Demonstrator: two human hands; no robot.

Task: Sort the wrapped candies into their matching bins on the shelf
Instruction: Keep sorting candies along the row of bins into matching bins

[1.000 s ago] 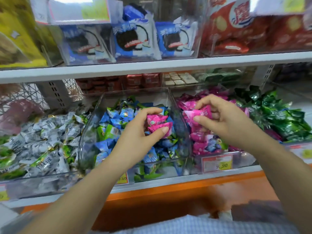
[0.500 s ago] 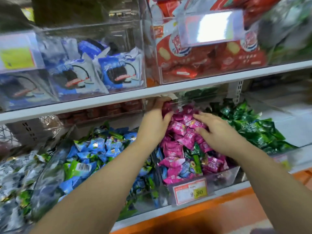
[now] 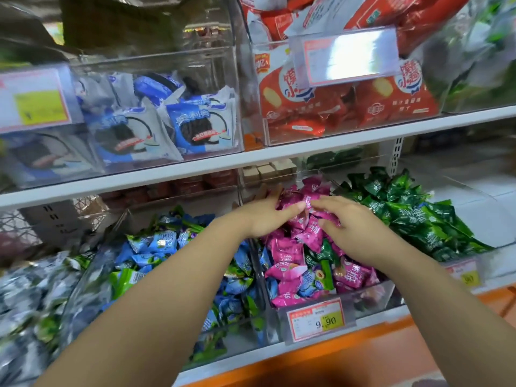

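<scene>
1. The left hand [image 3: 266, 216] lay palm down on the rear of the pile of pink wrapped candies [image 3: 287, 251]. Its fingers were extended and relaxed, and its thumb pointed right and touched a pink wrapper.
2. The right hand [image 3: 354, 230] rested on the same pile, just beside the left hand. Its fingers were bent down onto the wrappers. Whether they pinched a candy could not be determined.
3. The pink candies filled a clear bin [image 3: 371, 296] on the lower shelf. A price tag [image 3: 315, 319] reading 9.90 was fixed to the bin's front wall.
4. Stray items lay among the pink candies near the front of that bin: a blue wrapped candy [image 3: 308, 283] and a green wrapped candy [image 3: 326, 270].
5. The bin to the left held blue wrapped candies [image 3: 156, 241] mixed with some green ones.
6. To the right of the pink bin lay a heap of dark green wrapped candies [image 3: 405, 216].
7. Silver wrapped candies [image 3: 25, 289] lay at the far left, blurred.
8. On the upper shelf [image 3: 279, 156], clear bins held blue-and-white cookie packs [image 3: 198, 127] and red snack packs [image 3: 304, 107].
</scene>
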